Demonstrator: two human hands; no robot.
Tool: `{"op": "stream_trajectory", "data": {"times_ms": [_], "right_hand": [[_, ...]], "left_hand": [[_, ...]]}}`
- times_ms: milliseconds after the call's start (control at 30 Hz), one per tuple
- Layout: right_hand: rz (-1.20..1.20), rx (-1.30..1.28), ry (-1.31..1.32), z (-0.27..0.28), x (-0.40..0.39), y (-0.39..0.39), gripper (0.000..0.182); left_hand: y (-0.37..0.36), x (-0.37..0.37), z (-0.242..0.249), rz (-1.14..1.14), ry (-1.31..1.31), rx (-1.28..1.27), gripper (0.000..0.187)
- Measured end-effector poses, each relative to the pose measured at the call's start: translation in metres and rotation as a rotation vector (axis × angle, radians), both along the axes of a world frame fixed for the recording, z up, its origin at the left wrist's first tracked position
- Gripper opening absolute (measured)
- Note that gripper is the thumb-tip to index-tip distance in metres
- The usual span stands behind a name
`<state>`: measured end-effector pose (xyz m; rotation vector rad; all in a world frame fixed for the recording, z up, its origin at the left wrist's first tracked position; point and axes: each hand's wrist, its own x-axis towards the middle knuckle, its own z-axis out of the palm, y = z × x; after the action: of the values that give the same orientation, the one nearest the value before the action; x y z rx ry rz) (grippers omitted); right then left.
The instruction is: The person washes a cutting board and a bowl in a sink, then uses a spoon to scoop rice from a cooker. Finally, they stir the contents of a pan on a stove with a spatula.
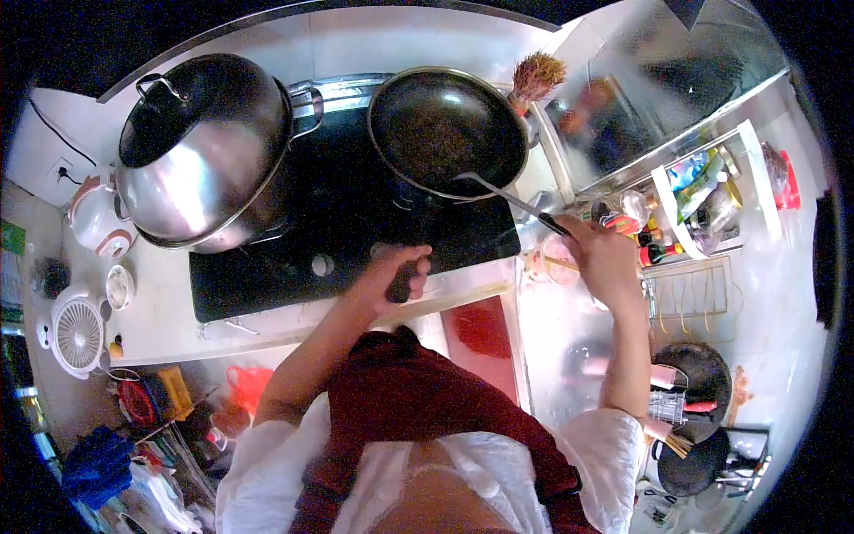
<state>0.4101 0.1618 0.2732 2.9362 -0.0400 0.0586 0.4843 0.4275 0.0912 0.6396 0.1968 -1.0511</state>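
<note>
A dark, round wok (pixel 447 133) sits on the right side of the black gas stove (pixel 258 289), its inside dark and somewhat shiny. My left hand (pixel 391 274) is closed around a black handle (pixel 403 281) in front of the stove. This handle looks like the wok's, though its join is lost against the black stove top. In my right hand (pixel 598 254) is a long metal spatula (pixel 511 198) with a black grip. Its pale end reaches over the wok's near right rim, and the exact shape of its head is hard to make out.
A large steel pot with a domed lid (pixel 200 151) stands on the stove's left side. A bristle brush (pixel 537 78) is behind the wok at right. Seasoning bottles (pixel 656 245) and a white rack (pixel 667 200) line the right wall. A white basket (pixel 78 329) lies at left.
</note>
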Motion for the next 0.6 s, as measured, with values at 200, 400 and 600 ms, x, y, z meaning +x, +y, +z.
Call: {"op": "stream_trajectory", "data": {"times_ms": [200,400,600], "right_hand": [[0.028,0.071,-0.023,0.002,0.022,0.016,0.024],[0.153,0.071,-0.019,-0.002,0.027,0.020,0.026],[0.091,0.091,-0.062,0.019,0.045,0.018,0.022]], "left_hand": [[0.003,0.003,0.001,-0.012,-0.046,-0.018,0.028],[0.001,0.002,-0.011,-0.012,-0.003,-0.079,0.029],[0.002,0.004,-0.007,0.000,-0.016,-0.054,0.028]]}}
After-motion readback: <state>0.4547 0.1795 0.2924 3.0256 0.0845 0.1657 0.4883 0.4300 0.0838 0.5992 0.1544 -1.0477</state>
